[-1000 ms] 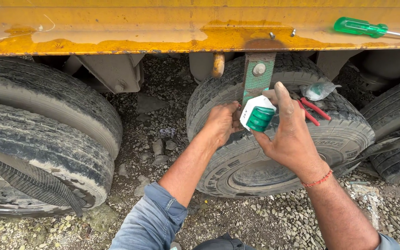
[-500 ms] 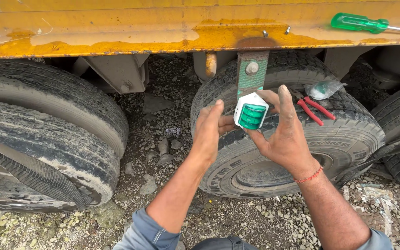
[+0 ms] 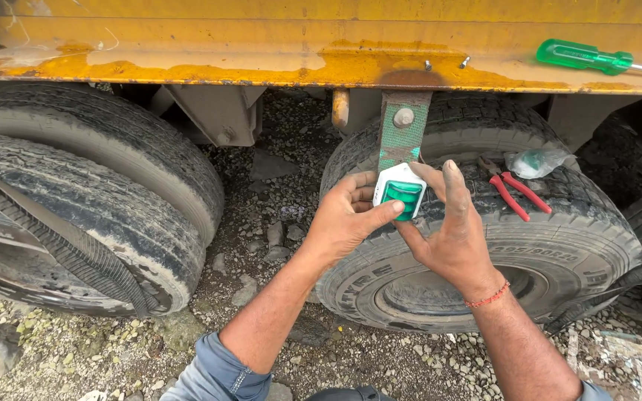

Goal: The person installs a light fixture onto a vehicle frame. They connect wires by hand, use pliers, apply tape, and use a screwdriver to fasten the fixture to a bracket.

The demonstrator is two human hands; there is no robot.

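Both hands are met at the lamp (image 3: 401,191), a small white housing with a green lens, held against the lower end of a green bracket (image 3: 403,130) that hangs from the yellow body (image 3: 187,37). Left hand (image 3: 347,219): fingers curled behind the lamp's nine o'clock edge, thumb pressed across the lens front, so the lamp is pinched. Right hand (image 3: 451,238): half open, forefinger raised straight to twelve o'clock, thumb and lower fingers laid on the lamp's five o'clock corner; a red thread is worn at the wrist.

Now largest down. Yellow body, rusted along its lip, is stretched across the whole top. Two worn tyres (image 3: 91,200) are seen at nine o'clock. Another tyre (image 3: 559,245) is seen right behind the hands. Gravel (image 3: 276,178) is spread between them. On the body's ledge at one o'clock a green screwdriver (image 3: 585,57) is laid. On the tyre top at two o'clock, red pliers (image 3: 514,191) are rested, with a crumpled clear bag (image 3: 535,162) just beside them.
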